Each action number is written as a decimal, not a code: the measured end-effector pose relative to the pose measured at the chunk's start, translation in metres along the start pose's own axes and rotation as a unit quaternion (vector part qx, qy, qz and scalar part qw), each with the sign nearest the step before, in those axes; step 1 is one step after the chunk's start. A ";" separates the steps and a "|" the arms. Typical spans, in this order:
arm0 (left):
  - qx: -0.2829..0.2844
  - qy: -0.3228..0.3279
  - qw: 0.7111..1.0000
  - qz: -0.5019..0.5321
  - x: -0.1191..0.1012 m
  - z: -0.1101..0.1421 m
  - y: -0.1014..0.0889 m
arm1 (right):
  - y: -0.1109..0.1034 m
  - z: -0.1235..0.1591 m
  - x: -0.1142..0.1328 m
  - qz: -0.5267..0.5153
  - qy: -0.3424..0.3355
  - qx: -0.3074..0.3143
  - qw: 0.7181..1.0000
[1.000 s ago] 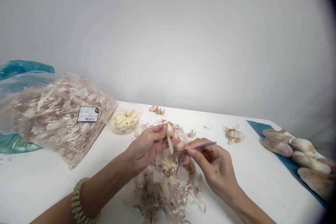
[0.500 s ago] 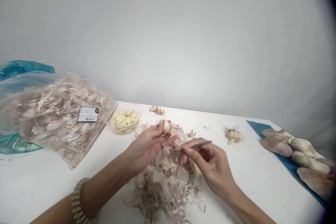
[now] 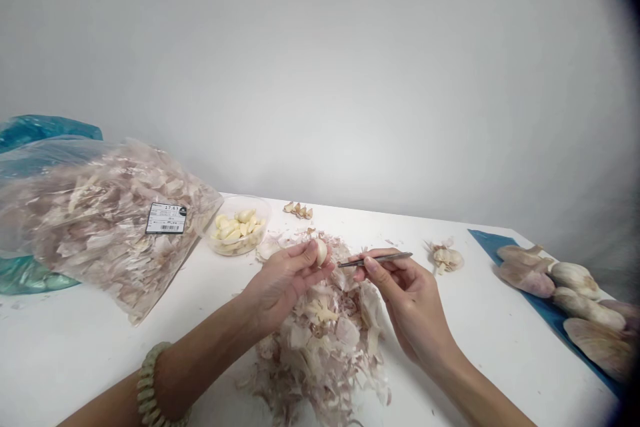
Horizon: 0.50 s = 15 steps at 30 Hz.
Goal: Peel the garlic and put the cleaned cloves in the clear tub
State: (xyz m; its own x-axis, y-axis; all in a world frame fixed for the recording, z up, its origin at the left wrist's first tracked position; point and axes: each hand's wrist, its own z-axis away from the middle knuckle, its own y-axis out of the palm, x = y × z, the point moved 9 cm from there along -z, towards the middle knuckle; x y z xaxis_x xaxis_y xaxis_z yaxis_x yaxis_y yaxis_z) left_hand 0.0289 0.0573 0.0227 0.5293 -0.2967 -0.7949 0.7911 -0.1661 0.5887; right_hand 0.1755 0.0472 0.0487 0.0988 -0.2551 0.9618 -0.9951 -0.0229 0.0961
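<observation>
White tabletop (image 3: 480,353) below a plain grey wall (image 3: 320,67). Above a heap of papery garlic skins (image 3: 320,347), left hand (image 3: 285,280) grasps a pale garlic clove (image 3: 322,252); right hand (image 3: 410,293) pinches a slim steel tool (image 3: 385,257).

Bright diffuse light, faint shadows on the white table (image 3: 500,360). Dark vignette upper right, edges warped; garlic clove (image 3: 321,252) maybe slightly soft.

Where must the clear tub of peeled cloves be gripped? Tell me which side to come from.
Grip the tub by its rim from the near right, the side facing the left hand. It is round and open-topped, with cloves heaped inside, and the bag crowds its left.
</observation>
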 end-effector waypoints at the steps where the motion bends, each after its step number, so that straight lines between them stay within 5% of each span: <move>1: -0.001 0.005 1.000 0.001 -0.001 0.000 -0.001 | -0.001 0.000 0.000 0.002 0.000 -0.007 1.000; 15: 0.096 -0.006 0.994 -0.058 0.002 0.007 0.023 | -0.005 0.000 0.011 0.006 -0.047 -0.012 0.999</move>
State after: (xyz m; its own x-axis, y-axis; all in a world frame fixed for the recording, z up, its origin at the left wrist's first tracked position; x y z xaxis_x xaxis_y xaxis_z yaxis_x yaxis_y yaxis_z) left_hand 0.0459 0.0466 0.0359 0.4340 -0.2756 -0.8577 0.7731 -0.3749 0.5116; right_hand 0.1813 0.0446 0.0589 0.0845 -0.3450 0.9348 -0.9958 0.0033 0.0912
